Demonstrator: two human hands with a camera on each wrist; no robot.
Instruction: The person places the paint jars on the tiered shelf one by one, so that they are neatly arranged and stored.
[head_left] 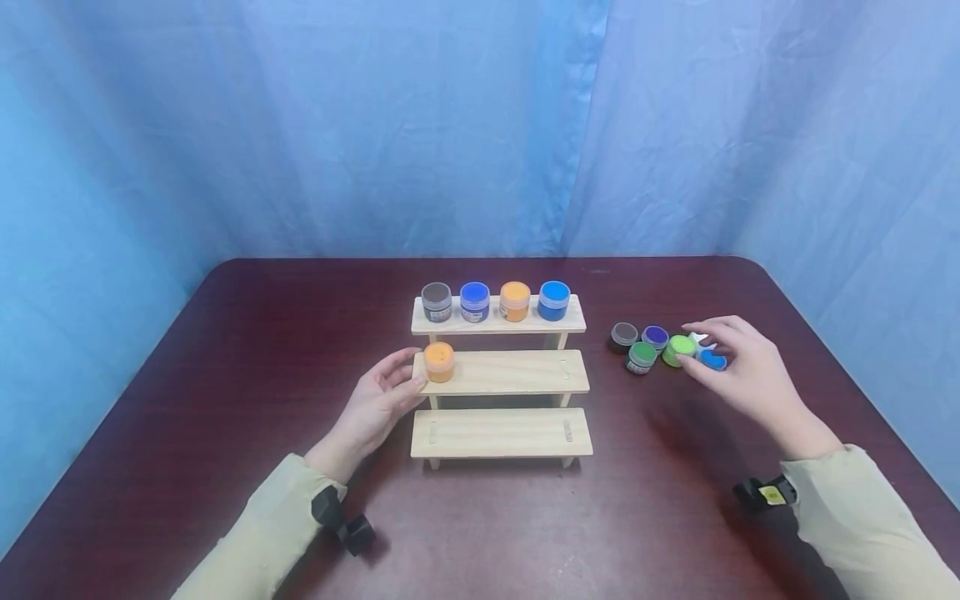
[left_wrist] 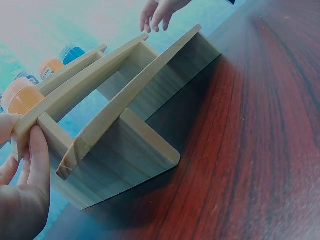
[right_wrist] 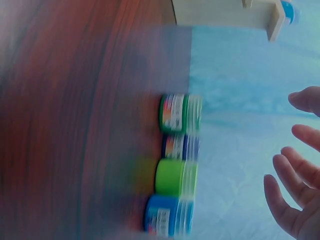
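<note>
Pale sleeves [head_left: 262,525], bare hands [head_left: 381,405], black wrist cameras [head_left: 357,535], yellow label [head_left: 772,496]

Orange jar [head_left: 438,363] upright, left on middle tier [head_left: 502,374]; lime jar [head_left: 678,349] on table [head_left: 510,525].

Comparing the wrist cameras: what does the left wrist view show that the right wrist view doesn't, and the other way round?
Left wrist only: the left hand at the end of the middle tier, an orange jar on that tier and a second orange jar behind.
Right wrist only: a green jar, purple jar, lime jar and loose blue jar.
Both: the right hand, wooden stand and table.
</note>
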